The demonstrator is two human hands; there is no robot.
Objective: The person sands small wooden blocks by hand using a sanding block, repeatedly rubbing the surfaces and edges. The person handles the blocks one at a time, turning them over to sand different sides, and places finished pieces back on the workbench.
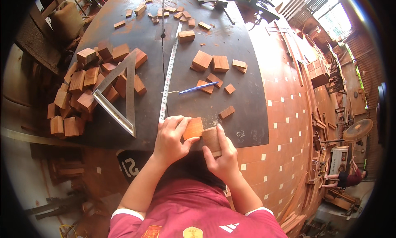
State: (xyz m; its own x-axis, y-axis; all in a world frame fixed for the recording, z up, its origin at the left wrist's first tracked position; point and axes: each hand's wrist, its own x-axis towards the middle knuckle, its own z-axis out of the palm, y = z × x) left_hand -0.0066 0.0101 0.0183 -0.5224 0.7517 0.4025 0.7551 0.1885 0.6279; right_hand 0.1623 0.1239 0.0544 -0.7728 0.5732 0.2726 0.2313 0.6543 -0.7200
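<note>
Evidently a woodworking workshop, judging by a dark bench (245, 100) scattered with sawn wooden blocks (77, 81), dusted reddish-brown toward its far end and bearing a metal set square (130, 89) and a tape measure (166, 87), plus lengths of timber (293, 222) along the tiled floor (255, 166) and a round fan (358, 130) beyond.

2 blocks (193, 128) between hands (170, 140), pile (77, 81) left, pen (197, 88) beyond

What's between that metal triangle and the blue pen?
Head view: a wooden block beside the triangle, then a tabletop slit and the white measuring tape, before the pen.
</note>
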